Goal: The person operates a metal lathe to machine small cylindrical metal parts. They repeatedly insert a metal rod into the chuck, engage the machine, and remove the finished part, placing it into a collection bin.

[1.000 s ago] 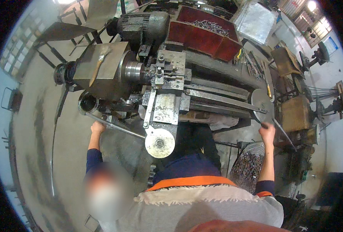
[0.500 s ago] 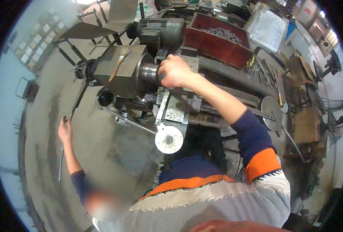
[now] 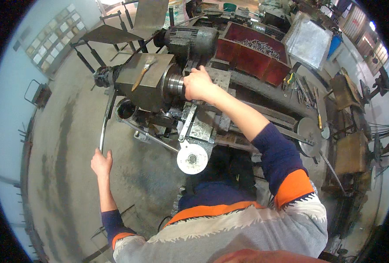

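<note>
A metal lathe-like machine stands before me, with a boxy grey headstock and a shiny steel spindle collar on its right side. My right hand is closed at the collar's right end, and whatever lies in its fingers is hidden. Down at the left, my left hand grips a long metal lever, thumb pointing up. That lever hangs from the dark round fitting at the headstock's left end. A white round handwheel sits below my right hand.
A wooden-handled brush lies on the headstock. Behind the machine are a motor and a red box of small metal parts. Hand tools lie at the right near a round disc. A metal stand rises at the far left.
My left hand has moved right and down, swinging the lever closer to the machine. My right hand stays at the collar. The whole view has shifted slightly.
</note>
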The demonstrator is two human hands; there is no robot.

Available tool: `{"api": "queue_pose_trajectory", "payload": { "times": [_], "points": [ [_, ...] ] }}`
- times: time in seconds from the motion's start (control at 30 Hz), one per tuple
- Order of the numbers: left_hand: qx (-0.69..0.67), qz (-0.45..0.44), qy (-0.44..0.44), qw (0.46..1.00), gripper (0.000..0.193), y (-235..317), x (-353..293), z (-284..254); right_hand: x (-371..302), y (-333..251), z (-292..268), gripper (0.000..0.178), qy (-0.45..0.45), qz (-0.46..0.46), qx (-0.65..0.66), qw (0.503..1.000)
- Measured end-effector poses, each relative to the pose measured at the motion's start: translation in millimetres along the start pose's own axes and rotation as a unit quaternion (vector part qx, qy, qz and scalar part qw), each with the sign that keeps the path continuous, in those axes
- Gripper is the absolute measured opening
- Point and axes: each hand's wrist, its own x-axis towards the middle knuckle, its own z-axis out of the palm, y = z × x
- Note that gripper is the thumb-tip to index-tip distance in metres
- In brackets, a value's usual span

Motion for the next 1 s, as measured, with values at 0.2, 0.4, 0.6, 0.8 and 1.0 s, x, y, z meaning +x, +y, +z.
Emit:
{"api": "queue_pose_trajectory", "payload": {
  "times": [0.2,0.4,0.6,0.8,1.0],
  "points": [
    [-0.504,0.201,-0.086,0.836,0.029,106.4,-7.1,-84.5,-110.9,28.1,8.1,0.04,0.253,-0.157,0.416,0.859],
    [-0.657,0.419,-0.24,0.579,0.024,260.4,-37.7,-118.4,-188.2,18.4,40.1,0.051,0.242,-0.149,0.595,0.752],
    [-0.702,0.425,-0.34,0.459,0.022,304.7,-61.0,-116.7,-217.9,34.1,37.1,0.043,0.226,-0.1,0.615,0.749],
    [-0.692,0.414,-0.358,0.471,0.02,311.6,-63.2,-115.3,-217.7,33.8,45.0,0.055,0.242,-0.098,0.645,0.718],
    [-0.707,0.387,-0.366,0.465,0.02,317.1,-62.0,-103.4,-216.8,38.9,43.5,0.044,0.228,-0.092,0.636,0.731]
  ]
}}
